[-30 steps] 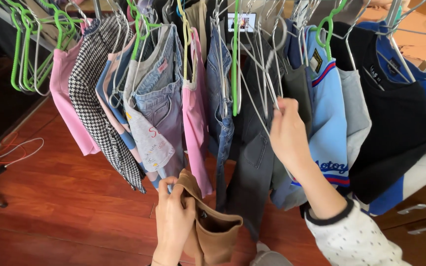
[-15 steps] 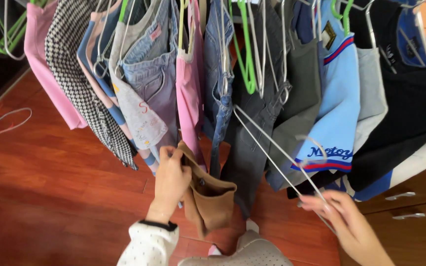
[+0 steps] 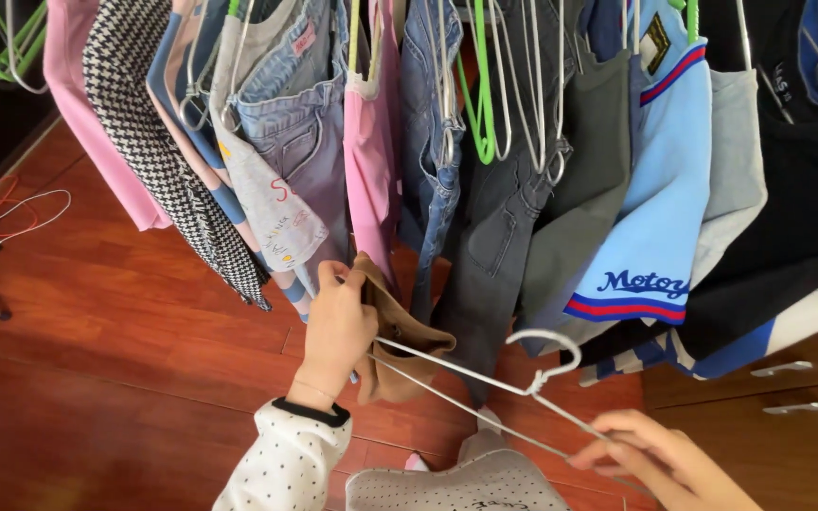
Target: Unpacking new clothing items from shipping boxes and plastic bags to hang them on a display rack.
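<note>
My left hand (image 3: 335, 331) grips a small brown garment (image 3: 398, 333) that hangs folded below the row of clothes. My right hand (image 3: 663, 462) at the lower right holds a white wire hanger (image 3: 485, 378) by its lower bar. The hanger lies nearly flat, with its hook curling up at the right. One end of the hanger reaches the brown garment beside my left hand. Both sleeves are white with dark dots.
A crowded row of hung clothes fills the top: a pink top (image 3: 97, 114), a houndstooth piece (image 3: 168, 161), jeans (image 3: 305, 142), a light blue shirt (image 3: 660, 189), a black garment (image 3: 802, 180). Red wooden floor (image 3: 97, 378) lies below. Drawers (image 3: 788, 397) stand at the right. Cables (image 3: 11, 213) trail at the left.
My right hand took a white wire hanger off the rail and brought it down. It now points the hanger's end into the brown garment that my left hand keeps holding.
</note>
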